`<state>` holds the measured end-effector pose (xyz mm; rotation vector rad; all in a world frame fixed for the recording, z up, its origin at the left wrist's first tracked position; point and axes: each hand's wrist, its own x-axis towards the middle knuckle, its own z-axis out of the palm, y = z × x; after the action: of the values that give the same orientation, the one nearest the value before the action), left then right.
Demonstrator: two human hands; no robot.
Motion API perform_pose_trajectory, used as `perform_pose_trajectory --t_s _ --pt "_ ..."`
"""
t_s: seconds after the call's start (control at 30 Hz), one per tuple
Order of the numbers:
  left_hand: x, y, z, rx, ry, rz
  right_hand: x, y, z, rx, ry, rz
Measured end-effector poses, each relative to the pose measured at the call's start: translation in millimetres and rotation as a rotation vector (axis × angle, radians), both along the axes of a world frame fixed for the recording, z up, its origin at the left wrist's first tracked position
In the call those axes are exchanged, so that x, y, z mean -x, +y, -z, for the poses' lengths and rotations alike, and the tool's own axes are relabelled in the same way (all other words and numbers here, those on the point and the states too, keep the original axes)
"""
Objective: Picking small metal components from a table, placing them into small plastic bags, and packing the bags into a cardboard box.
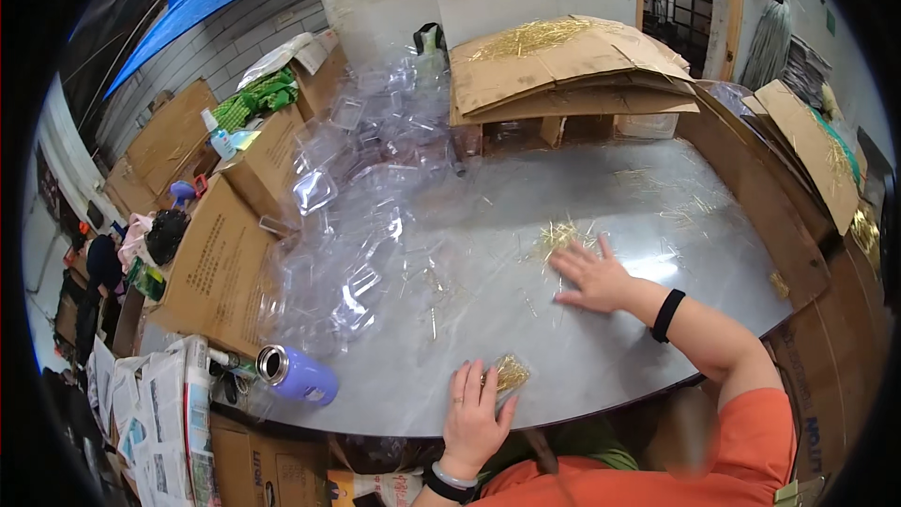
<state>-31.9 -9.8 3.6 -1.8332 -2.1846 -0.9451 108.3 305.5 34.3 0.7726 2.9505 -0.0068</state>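
My left hand is at the near edge of the grey table, its fingers and thumb around a small clear plastic box. Thin gold wire-like pieces fill that box; the fingers partly cover it. Farther off and to the right, my right hand lies low over the tabletop with its fingers spread. Its fingertips touch the near side of a loose heap of the same gold pieces. A black band circles each wrist.
Many clear plastic boxes pile up on the table's left. A purple flask, open at the top, leans at the near left. Cardboard sheets bearing more gold pieces cover the back. Cardboard walls edge the right side.
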Motion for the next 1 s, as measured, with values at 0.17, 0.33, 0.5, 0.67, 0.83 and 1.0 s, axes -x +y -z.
perform_pose_trajectory --t_s 0.17,0.33,0.5,0.67,0.83,1.0 --pt "1 -2 2 0.005 0.046 -0.017 1 -6 9 0.070 0.028 -0.100" --pt "1 -3 1 0.023 0.064 -0.038 20 21 -23 0.010 0.133 -0.023" --pt "-4 0 -1 0.011 0.037 -0.078 99 76 -36 0.120 0.436 0.061" --pt "-7 -5 13 0.004 -0.006 -0.128 199 149 -5 0.284 0.344 0.220" --pt "-4 -5 17 0.015 -0.025 -0.090 243 149 11 0.233 0.127 0.239" --pt "-5 -6 24 -0.029 -0.017 -0.085 208 88 30 0.133 0.175 -0.095"
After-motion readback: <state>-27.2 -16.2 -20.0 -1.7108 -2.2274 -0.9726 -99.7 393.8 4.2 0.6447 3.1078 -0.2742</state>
